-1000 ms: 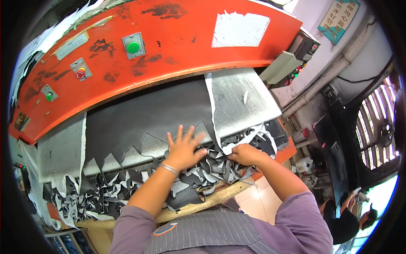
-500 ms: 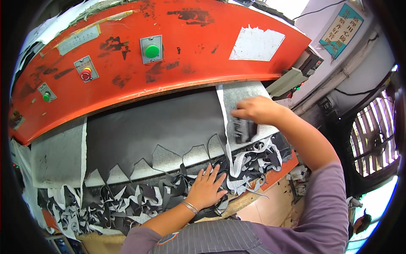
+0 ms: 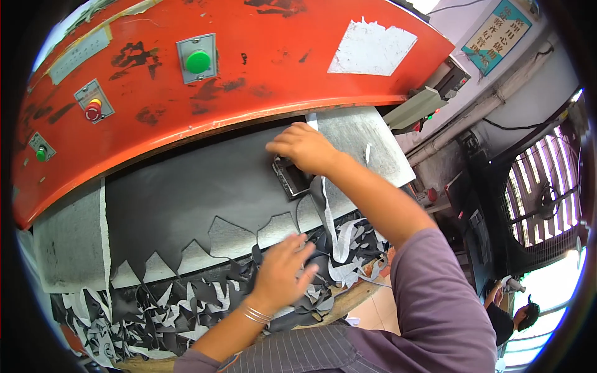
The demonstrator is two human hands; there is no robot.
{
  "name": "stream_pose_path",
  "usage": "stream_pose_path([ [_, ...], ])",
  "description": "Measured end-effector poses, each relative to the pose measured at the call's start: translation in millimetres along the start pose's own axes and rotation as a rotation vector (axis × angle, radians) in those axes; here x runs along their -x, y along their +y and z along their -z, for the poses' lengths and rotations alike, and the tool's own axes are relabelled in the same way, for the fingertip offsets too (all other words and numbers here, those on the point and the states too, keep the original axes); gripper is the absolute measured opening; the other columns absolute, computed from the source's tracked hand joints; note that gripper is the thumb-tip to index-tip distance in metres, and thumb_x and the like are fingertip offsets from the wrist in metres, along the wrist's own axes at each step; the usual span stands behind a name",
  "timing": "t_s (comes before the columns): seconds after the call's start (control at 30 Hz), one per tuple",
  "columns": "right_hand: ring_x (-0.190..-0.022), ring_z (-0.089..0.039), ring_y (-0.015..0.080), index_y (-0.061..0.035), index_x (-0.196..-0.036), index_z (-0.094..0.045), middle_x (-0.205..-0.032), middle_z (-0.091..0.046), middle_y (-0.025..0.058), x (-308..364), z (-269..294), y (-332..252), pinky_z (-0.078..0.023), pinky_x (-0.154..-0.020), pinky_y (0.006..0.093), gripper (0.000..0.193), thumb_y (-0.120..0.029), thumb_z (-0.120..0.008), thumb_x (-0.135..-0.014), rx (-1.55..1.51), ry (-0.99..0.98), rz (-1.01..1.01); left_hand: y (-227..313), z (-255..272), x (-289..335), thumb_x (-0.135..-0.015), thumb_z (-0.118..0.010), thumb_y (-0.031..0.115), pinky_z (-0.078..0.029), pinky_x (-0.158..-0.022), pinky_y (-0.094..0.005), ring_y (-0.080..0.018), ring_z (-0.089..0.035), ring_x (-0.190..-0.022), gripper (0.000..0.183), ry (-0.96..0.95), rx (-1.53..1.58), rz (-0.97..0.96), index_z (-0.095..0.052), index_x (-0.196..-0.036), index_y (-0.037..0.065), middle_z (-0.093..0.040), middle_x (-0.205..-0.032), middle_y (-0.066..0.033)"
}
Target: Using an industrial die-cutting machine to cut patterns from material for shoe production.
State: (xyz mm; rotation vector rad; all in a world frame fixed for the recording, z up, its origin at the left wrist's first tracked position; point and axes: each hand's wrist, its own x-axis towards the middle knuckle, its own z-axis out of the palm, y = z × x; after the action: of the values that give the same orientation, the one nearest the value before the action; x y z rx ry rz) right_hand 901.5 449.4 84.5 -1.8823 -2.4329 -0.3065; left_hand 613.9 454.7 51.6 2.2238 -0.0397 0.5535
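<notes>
My right hand (image 3: 305,149) grips the top of a dark, hollow metal cutting die (image 3: 290,184), near the right edge of a black sheet of material (image 3: 193,180). The die is at the sheet's surface; whether it rests fully on it I cannot tell. The sheet's front edge is cut into jagged points, and a pale strip hangs at its right side. Beneath it lies a worn whitish board (image 3: 367,140). My left hand (image 3: 283,270), fingers apart and holding nothing, hovers over the board's front edge, above black and white offcuts (image 3: 168,311).
A red machine beam (image 3: 267,74) spans the far side, with a large green button (image 3: 198,61), a red knob (image 3: 93,110) and a small green button (image 3: 41,153). A grey box (image 3: 413,109) sticks out at its right end. Another person (image 3: 507,317) is at the far right.
My right hand has carried the cutting die leftward from the bare board onto the black sheet's right part. My left hand has lifted off the front edge. The view has shifted slightly.
</notes>
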Motion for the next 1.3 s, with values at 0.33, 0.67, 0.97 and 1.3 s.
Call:
stream_pose_path([
  [0.33,-0.129,-0.046,0.0337,-0.0019,-0.139,-0.043,-0.130,-0.056,0.0195,111.2,-37.7,-75.9,-0.026,-0.108,0.0441,0.072,-0.032,-0.074,-0.080,-0.551,0.373,-0.936,-71.9,3.4,-116.1,-0.072,-0.079,0.037,-0.015,-0.116,-0.0434,-0.0333,-0.032,-0.140,0.102,-0.056,-0.324,0.411,-0.023,-0.147,-0.005,-0.038,-0.145,-0.0272],
  [0.67,-0.121,-0.050,0.0279,0.0010,-0.132,-0.049,-0.124,-0.060,0.0168,125.7,-43.6,-42.3,-0.030,-0.101,0.0465,0.055,-0.021,-0.066,-0.085,-0.452,0.430,-0.875,-63.6,-34.6,-139.0,-0.068,-0.079,0.038,-0.015,-0.116,-0.0445,-0.0297,-0.038,-0.136,0.099,-0.004,-0.472,0.389,-0.031,-0.144,-0.003,-0.046,-0.140,-0.0238],
  [0.97,-0.118,-0.051,0.0308,-0.0006,-0.136,-0.045,-0.128,-0.056,0.0180,136.5,-41.6,-33.9,-0.030,-0.104,0.0437,0.058,-0.020,-0.066,-0.086,-0.468,0.437,-0.828,-57.5,-37.9,-143.4,-0.066,-0.080,0.036,-0.017,-0.116,-0.0439,-0.0283,-0.041,-0.134,0.101,-0.025,-0.431,0.438,-0.031,-0.144,-0.005,-0.046,-0.140,-0.0234],
  [1.3,-0.121,-0.049,0.0309,0.0017,-0.140,-0.039,-0.129,-0.054,0.0203,140.6,-34.4,-40.8,-0.028,-0.106,0.0435,0.062,-0.021,-0.064,-0.087,-0.445,0.367,-0.781,-52.0,-34.1,-137.6,-0.068,-0.079,0.039,-0.016,-0.117,-0.0454,-0.0311,-0.039,-0.136,0.101,-0.043,-0.448,0.380,-0.029,-0.143,-0.008,-0.045,-0.140,-0.0261],
])
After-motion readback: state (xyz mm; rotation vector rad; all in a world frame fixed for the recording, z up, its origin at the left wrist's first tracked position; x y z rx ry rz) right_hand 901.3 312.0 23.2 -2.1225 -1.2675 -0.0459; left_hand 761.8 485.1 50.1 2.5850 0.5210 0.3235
